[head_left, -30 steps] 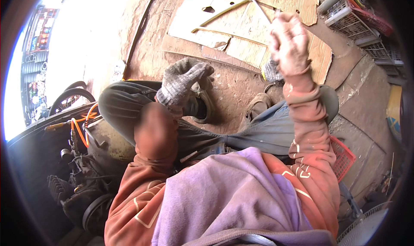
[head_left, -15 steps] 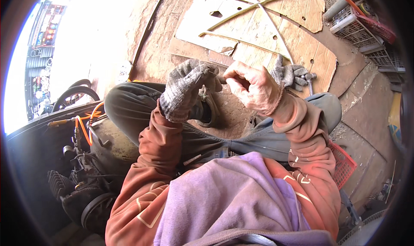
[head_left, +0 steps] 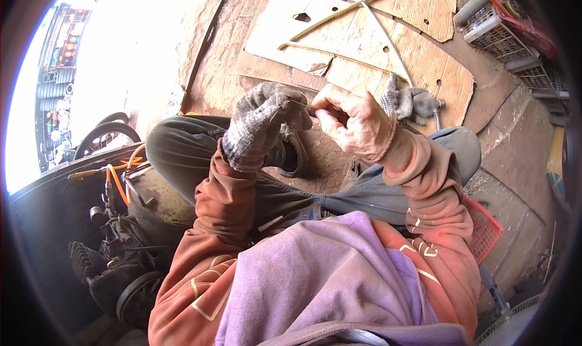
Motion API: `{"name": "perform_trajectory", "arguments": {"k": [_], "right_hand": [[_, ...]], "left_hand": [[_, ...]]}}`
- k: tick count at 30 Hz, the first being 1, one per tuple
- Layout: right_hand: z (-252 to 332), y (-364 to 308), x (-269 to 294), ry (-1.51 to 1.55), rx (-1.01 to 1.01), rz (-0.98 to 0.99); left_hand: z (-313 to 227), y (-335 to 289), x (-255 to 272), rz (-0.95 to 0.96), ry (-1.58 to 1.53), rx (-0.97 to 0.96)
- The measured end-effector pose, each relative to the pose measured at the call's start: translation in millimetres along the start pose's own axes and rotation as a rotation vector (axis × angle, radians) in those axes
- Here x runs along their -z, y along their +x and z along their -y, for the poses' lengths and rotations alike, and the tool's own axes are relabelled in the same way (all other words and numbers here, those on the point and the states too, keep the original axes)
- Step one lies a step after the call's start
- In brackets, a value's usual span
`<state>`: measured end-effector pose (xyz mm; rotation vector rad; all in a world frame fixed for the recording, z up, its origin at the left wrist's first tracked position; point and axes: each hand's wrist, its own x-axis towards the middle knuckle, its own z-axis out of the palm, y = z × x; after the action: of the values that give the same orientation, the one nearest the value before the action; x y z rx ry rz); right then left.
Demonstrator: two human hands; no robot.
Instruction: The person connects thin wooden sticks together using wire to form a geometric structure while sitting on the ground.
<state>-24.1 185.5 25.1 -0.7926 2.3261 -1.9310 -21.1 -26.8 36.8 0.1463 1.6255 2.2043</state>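
My left hand (head_left: 264, 122), in a grey knitted glove, is raised above my crossed legs with its fingers closed in a pinch. Bare, my right hand (head_left: 354, 120) meets it fingertip to fingertip, thumb and forefinger pressed together. Something thin and dark shows between the two sets of fingertips, too small to name. Beyond my right wrist, an empty grey glove (head_left: 412, 102) lies on the cardboard (head_left: 445, 73), beside a metal tool with a round head (head_left: 438, 106) whose kind I cannot make out.
Long thin strips (head_left: 348, 20) lie crossed on the cardboard ahead. Plastic crates (head_left: 506, 40) stand at the far right, and a red basket (head_left: 483, 231) by my right hip. To my left sits an air compressor (head_left: 124, 249) with an orange hose (head_left: 115, 182); wheels (head_left: 103, 137) stand beyond.
Both hands stay almost in place, with only slight shifts of the fingers. The left hand's fingertips have turned a little against the right hand's pinch.
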Motion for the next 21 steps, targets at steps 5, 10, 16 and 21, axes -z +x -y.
{"name": "perform_trajectory", "arguments": {"k": [5,10,16,21], "right_hand": [[-0.7,-1.8,0.4,0.033,-0.029,0.007],[-1.7,-0.5,-2.1,0.052,0.052,0.010],[3.8,-2.4,-7.2,0.235,0.018,0.044],[4.7,-2.6,-7.1,0.248,0.000,0.043]], "left_hand": [[-2.5,2.2,1.5,0.038,0.052,-0.013],[-5.8,2.7,0.6,0.116,0.388,-0.127],[-4.2,-1.9,1.4,0.176,0.595,-0.222],[-1.8,0.2,-0.8,0.155,0.870,-0.533]]}}
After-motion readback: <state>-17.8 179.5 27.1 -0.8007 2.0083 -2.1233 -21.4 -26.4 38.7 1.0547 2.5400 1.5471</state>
